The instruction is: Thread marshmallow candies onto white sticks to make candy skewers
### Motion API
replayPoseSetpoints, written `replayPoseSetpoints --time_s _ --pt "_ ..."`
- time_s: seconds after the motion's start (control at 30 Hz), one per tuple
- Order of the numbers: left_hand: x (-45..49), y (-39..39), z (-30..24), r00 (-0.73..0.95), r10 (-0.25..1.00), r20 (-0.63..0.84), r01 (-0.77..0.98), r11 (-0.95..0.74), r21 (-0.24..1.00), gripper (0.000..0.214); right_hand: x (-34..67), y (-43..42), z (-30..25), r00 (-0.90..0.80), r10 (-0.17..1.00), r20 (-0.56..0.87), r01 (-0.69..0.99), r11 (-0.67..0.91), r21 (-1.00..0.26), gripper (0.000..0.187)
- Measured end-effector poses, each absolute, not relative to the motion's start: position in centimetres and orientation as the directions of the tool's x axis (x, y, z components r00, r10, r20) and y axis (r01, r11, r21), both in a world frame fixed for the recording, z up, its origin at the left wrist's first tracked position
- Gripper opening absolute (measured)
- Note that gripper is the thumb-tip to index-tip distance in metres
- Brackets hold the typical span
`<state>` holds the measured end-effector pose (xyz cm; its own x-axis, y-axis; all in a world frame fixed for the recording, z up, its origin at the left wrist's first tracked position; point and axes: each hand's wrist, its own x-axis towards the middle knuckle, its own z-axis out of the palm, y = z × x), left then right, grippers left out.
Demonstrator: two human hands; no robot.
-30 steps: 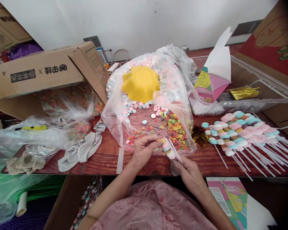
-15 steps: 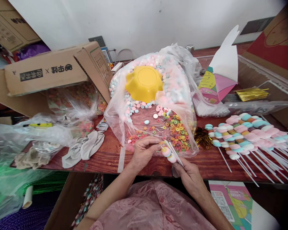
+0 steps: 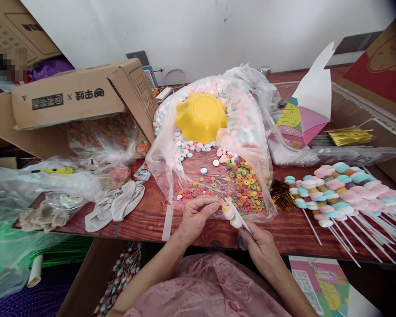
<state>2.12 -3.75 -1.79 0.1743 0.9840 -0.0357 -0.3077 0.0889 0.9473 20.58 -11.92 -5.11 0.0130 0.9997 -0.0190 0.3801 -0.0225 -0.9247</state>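
At the table's front edge my right hand (image 3: 259, 244) is closed round white sticks (image 3: 240, 215), one of which carries pink, blue and white candies (image 3: 232, 214). My left hand (image 3: 196, 213) pinches a small ring candy against the tip of that stick. Just beyond my hands lies a clear plastic bag (image 3: 214, 145) with colourful ring candies (image 3: 247, 182) spread at its near end and pastel round candies heaped farther back. An upturned yellow bowl (image 3: 201, 116) rests on that heap.
Several finished candy skewers (image 3: 343, 193) lie in a row at the right. A gold tinsel bundle (image 3: 280, 193) sits beside the bag. A tipped cardboard box (image 3: 75, 101), bags of candy and cloth gloves (image 3: 114, 209) crowd the left. A pink paper carton (image 3: 303, 112) stands behind.
My hands have stayed at the table edge with the stick. The view has shifted slightly, so everything sits a little further right and lower.
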Motion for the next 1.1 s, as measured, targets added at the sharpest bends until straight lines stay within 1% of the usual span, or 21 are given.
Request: replayPoseSetpoints --time_s 0.07,0.17,0.27,0.4,0.47,0.53,0.67,0.77,0.83,0.9,0.93,0.97,1.0,1.03,1.07,1.1 --pt "2.1 -3.6 -1.8 0.174 0.985 -0.003 -0.267 0.05 0.963 0.013 20.6 -12.0 -5.2 0.006 1.0 0.021 0.427 0.016 -0.904 0.036" --pt "2.2 -3.5 -1.7 0.208 0.976 -0.067 -0.305 0.13 0.943 0.018 20.4 -12.2 -5.2 0.022 0.996 0.081 0.455 0.062 -0.888 0.035" --pt "2.3 -3.4 -1.5 0.268 0.954 -0.132 -0.339 0.222 0.914 0.025 20.2 -12.5 -5.0 0.081 0.983 0.167 0.438 0.115 -0.891 0.032" --pt "2.3 -3.1 -0.8 0.35 0.924 -0.15 -0.336 0.274 0.901 0.023 20.2 -12.8 -4.7 0.152 0.939 0.309 0.366 0.237 -0.9 0.023" --pt "2.4 -3.1 -0.5 0.391 0.907 -0.155 -0.343 0.3 0.89 0.023 20.3 -12.8 -4.6 0.158 0.918 0.365 0.358 0.291 -0.887 0.02" --pt "2.6 -3.2 -0.3 0.42 0.898 -0.132 -0.333 0.288 0.898 0.022 20.4 -12.7 -4.7 0.152 0.901 0.406 0.387 0.323 -0.863 0.019" --pt "3.4 -3.6 -0.5 0.411 0.911 -0.031 -0.245 0.144 0.959 0.022 20.4 -12.0 -5.0 0.178 0.88 0.44 0.458 0.322 -0.829 0.019" --pt "3.7 -3.3 -0.9 0.44 0.898 -0.01 -0.171 0.095 0.981 0.027 20.4 -11.6 -5.5 0.167 0.87 0.463 0.497 0.332 -0.802 0.021" --pt "3.6 -2.0 -1.0 0.521 0.852 -0.042 -0.113 0.118 0.987 0.032 20.7 -11.5 -5.9 0.154 0.864 0.479 0.522 0.341 -0.782 0.022" --pt "3.0 0.4 -0.8 0.572 0.815 -0.088 -0.029 0.128 0.991 0.043 21.4 -11.5 -6.4 0.179 0.858 0.481 0.553 0.316 -0.771 0.021" --pt "2.6 2.0 -0.7 0.564 0.819 -0.101 0.029 0.103 0.994 0.05 21.9 -11.6 -6.6 0.211 0.856 0.471 0.563 0.288 -0.775 0.022" --pt "2.1 3.8 -0.6 0.518 0.851 -0.088 0.104 0.039 0.994 0.054 22.3 -11.7 -6.8 0.252 0.855 0.454 0.564 0.252 -0.787 0.022" --pt "1.7 5.6 -0.5 0.432 0.901 -0.029 0.21 -0.069 0.975 0.049 22.8 -11.9 -7.1 0.294 0.853 0.43 0.554 0.215 -0.805 0.023" --pt "1.3 7.4 -0.5 0.367 0.929 0.045 0.365 -0.188 0.912 0.04 23.3 -12.0 -7.3 0.331 0.854 0.402 0.534 0.182 -0.826 0.023" --pt "0.9 9.1 -0.5 0.393 0.918 0.057 0.503 -0.267 0.822 0.028 23.6 -12.0 -7.5 0.361 0.854 0.375 0.511 0.155 -0.845 0.023" --pt "0.7 10.5 -0.6 0.402 0.914 0.056 0.547 -0.289 0.785 0.017 23.9 -12.1 -7.8 0.376 0.857 0.352 0.493 0.136 -0.859 0.022"
